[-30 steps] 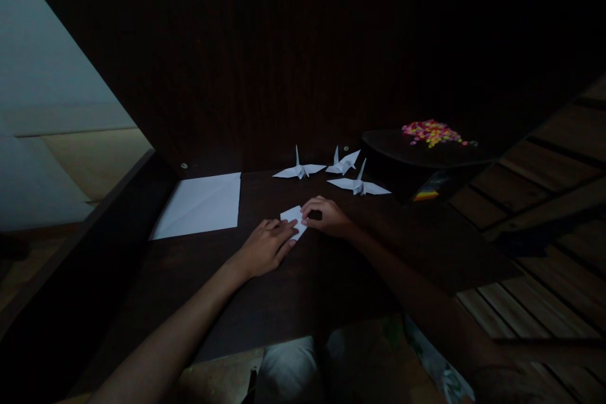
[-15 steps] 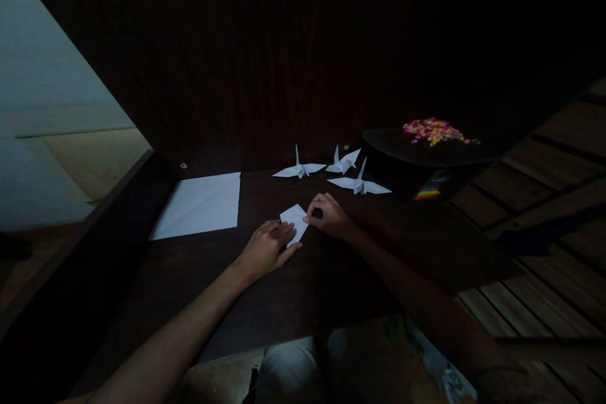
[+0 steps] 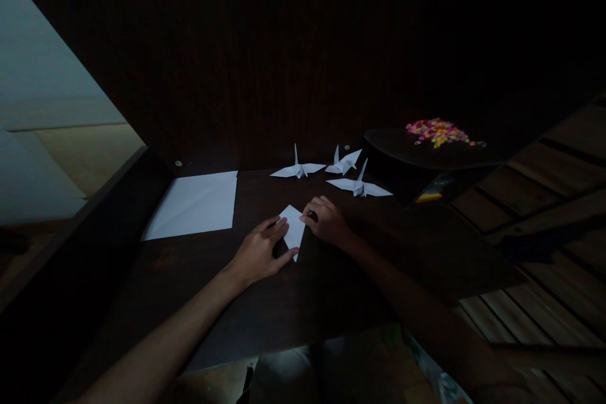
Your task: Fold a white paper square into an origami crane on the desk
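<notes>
A small white folded paper (image 3: 294, 228), shaped like a kite with its narrow point towards me, lies on the dark table. My left hand (image 3: 262, 249) holds it down from the left, fingers on its upper left side and thumb at the lower point. At the paper's right corner, my right hand (image 3: 326, 221) has thumb and forefinger pinched together on the edge. The left fingers cover part of the paper's left side. Just beyond the hands stand three white paper cranes: one on the left (image 3: 298, 170), one at the back right (image 3: 343, 164) and one nearer (image 3: 360, 187).
A larger white sheet (image 3: 192, 205) with a diagonal crease lies at the left on the table (image 3: 265, 309). To the right, a rounded dark shelf (image 3: 388, 142) carries a heap of small colourful pieces (image 3: 438, 131). A dark panel (image 3: 255, 63) rises behind.
The paper's outline has gone from a wider, five-sided shape to a narrow kite with its lower point showing. Both hands stay at it, the left slightly lower and further left.
</notes>
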### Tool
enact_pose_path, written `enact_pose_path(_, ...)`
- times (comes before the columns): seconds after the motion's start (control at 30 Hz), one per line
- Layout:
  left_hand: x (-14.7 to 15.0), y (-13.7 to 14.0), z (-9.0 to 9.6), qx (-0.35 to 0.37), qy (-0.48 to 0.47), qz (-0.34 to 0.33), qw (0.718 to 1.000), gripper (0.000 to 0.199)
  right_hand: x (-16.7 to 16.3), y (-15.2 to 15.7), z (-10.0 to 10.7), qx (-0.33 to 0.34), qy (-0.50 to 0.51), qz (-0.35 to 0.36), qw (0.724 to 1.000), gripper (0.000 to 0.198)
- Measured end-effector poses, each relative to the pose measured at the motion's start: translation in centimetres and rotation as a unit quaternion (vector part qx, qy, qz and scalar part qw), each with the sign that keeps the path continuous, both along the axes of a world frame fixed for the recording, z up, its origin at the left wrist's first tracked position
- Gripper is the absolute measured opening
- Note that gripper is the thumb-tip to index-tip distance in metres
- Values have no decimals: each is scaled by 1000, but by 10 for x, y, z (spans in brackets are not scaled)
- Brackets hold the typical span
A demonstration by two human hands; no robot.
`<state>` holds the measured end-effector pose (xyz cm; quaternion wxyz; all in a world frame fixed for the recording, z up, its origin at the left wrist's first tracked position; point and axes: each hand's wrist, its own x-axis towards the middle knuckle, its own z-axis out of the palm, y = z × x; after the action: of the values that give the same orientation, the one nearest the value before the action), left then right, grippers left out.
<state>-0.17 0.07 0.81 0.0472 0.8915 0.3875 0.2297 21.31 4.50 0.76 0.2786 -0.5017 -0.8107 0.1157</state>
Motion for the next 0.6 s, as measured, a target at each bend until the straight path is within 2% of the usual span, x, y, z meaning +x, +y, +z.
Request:
enact_pose_path(0.17, -1, 0, -3, 3, 43, 12, 999, 56, 1, 2, -8, -4, 45, 27, 999, 5)
enact_pose_path(0.33, 1, -2, -3, 4, 64, 13, 998, 54, 0, 6, -10, -22, 61, 9, 998, 7)
enact_pose_path(0.47, 3, -4, -1, 5, 76, 15, 997, 59, 0, 8, -9, -52, 56, -4, 997, 8)
enact_pose_path(0.6, 4, -5, -2, 21, 80, -12, 997, 45, -2, 8, -7, -72, 30, -9, 997, 7)
